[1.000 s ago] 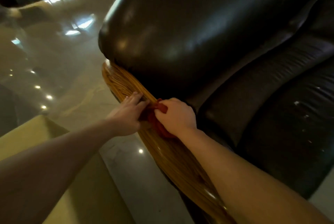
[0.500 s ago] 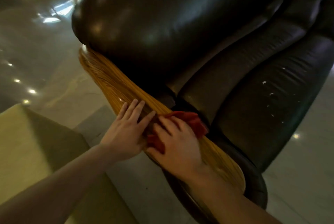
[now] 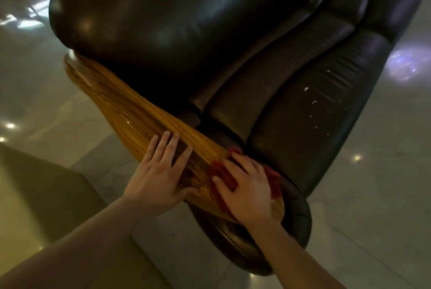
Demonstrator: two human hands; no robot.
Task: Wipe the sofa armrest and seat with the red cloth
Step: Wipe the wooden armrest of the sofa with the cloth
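A dark leather sofa (image 3: pixel 291 92) fills the upper right, its glossy wooden armrest (image 3: pixel 130 106) running diagonally from upper left to lower right. My right hand (image 3: pixel 247 186) presses the red cloth (image 3: pixel 275 181) flat onto the near end of the armrest; the cloth shows only around my fingers and palm. My left hand (image 3: pixel 158 176) lies flat on the wood just left of it, fingers spread, holding nothing. The seat cushion (image 3: pixel 314 120) to the right bears small white flecks.
A polished stone floor (image 3: pixel 373 195) with light reflections surrounds the sofa. A pale yellow-green block (image 3: pixel 42 195) stands at the lower left beside the armrest. The sofa's rounded leather front corner (image 3: pixel 296 223) bulges under the armrest's end.
My right hand has slid the red cloth down the armrest to its near end. My left hand followed along the wood and now lies apart from the cloth. The view shifted right.
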